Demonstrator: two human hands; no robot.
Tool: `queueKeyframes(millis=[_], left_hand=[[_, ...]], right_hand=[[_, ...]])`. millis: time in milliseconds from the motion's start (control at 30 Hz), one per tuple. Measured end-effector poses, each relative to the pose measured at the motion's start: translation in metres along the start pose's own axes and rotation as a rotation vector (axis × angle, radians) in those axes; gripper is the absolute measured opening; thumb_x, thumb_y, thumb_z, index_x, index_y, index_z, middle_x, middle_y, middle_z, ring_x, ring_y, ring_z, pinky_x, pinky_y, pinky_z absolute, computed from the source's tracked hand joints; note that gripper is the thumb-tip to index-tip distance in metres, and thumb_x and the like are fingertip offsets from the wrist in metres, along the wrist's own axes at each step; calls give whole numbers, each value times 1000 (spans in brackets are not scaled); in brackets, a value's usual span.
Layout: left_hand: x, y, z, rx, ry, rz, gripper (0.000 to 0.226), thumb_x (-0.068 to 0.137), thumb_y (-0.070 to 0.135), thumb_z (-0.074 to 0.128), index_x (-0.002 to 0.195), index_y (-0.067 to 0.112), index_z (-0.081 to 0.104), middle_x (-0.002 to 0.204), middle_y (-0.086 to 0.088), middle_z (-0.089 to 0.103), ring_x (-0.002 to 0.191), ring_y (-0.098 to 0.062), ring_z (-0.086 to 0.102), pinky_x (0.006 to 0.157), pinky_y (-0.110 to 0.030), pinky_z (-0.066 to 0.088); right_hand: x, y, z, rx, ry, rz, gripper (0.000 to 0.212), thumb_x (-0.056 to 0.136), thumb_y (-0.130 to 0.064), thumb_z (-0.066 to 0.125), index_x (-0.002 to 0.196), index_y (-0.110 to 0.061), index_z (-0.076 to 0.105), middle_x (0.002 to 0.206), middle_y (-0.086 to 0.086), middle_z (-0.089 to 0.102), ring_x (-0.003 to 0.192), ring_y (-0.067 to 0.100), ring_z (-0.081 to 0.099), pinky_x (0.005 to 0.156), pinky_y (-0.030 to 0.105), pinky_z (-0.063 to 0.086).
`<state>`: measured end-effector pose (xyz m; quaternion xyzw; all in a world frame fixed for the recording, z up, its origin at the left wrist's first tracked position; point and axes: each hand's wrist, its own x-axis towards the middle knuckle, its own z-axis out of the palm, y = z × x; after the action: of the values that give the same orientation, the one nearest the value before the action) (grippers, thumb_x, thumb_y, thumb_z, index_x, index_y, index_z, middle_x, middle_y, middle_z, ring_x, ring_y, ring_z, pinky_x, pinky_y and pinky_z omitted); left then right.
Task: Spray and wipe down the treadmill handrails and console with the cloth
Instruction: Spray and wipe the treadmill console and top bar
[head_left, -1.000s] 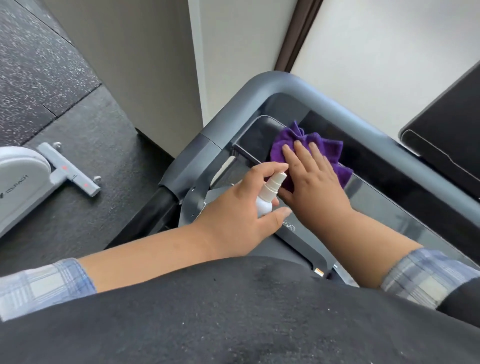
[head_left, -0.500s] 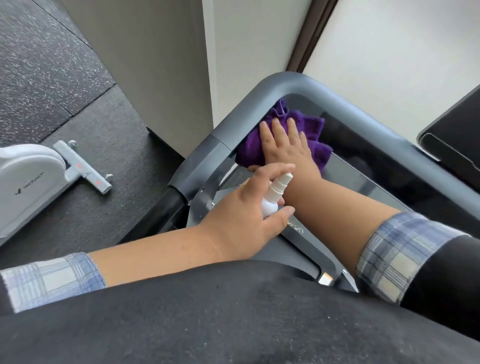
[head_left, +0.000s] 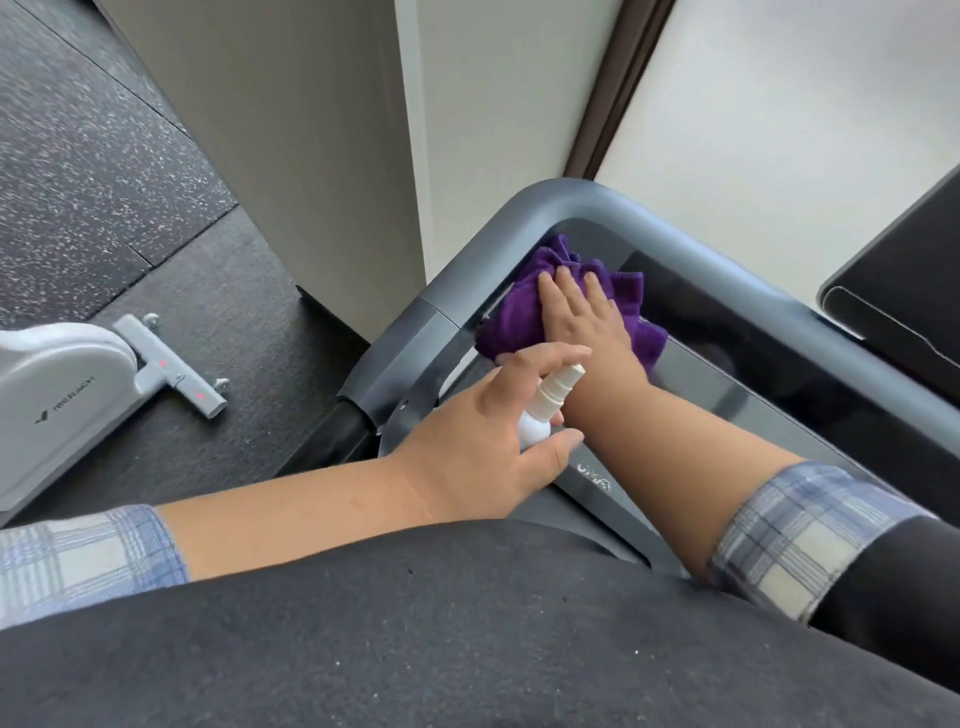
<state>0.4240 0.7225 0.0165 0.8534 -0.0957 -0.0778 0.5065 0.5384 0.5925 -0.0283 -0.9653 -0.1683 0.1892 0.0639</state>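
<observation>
A purple cloth (head_left: 524, 306) lies bunched in the far left corner of the treadmill's glossy black console (head_left: 727, 384), tight against the grey handrail (head_left: 519, 228). My right hand (head_left: 587, 317) presses flat on the cloth with straight fingers. My left hand (head_left: 483, 441) grips a small white spray bottle (head_left: 545, 405) just below the right wrist, index finger stretched over the nozzle. The bottle's lower part is hidden in my palm.
A white and grey exercise machine base (head_left: 67, 400) sits on the dark rubber floor at the left. A beige wall corner (head_left: 332, 156) stands close behind the handrail. A black panel (head_left: 893, 306) juts in at the right edge.
My right hand has slid the cloth from the middle of the console leftward into the corner by the handrail. My left hand and the bottle have stayed put.
</observation>
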Motion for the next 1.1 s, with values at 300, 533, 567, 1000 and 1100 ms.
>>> queueKeyframes(millis=[300, 533, 567, 1000, 1100], left_hand=[[-4, 1, 0, 65, -49, 2, 69, 89, 24, 69, 122, 69, 29, 92, 19, 59, 91, -1, 59, 77, -4, 40], [11, 21, 22, 106, -182, 110, 72, 88, 21, 67, 120, 70, 25, 94, 18, 61, 73, -2, 61, 67, -7, 41], [14, 23, 29, 115, -214, 128, 72, 88, 20, 67, 122, 69, 26, 93, 18, 61, 75, -4, 61, 68, -6, 41], [29, 68, 123, 55, -456, 239, 66, 90, 22, 66, 126, 63, 28, 88, 15, 60, 73, -6, 60, 74, -22, 49], [26, 75, 137, 34, -463, 268, 66, 88, 27, 63, 124, 68, 26, 90, 16, 60, 73, -6, 60, 71, -20, 47]], right_hand=[[5, -18, 8, 34, 127, 40, 86, 92, -75, 34, 159, -27, 11, 167, 7, 10, 153, 34, -3, 122, 53, 3], [-23, 26, 8, 34, 136, -37, 64, 103, -59, 26, 159, -29, 17, 167, 5, 10, 153, 33, 1, 122, 51, 6], [-29, 36, 9, 44, 137, -25, 63, 103, -58, 26, 158, -30, 17, 167, 4, 10, 153, 32, 0, 122, 50, 6], [-162, 157, 24, 119, 145, 257, 67, 95, -56, 18, 159, -36, 11, 168, -3, 1, 154, 22, -5, 124, 46, 2], [-194, 184, 30, 139, 170, 325, 63, 98, -58, 18, 158, -37, 17, 168, -4, 7, 154, 22, -1, 124, 44, 4]])
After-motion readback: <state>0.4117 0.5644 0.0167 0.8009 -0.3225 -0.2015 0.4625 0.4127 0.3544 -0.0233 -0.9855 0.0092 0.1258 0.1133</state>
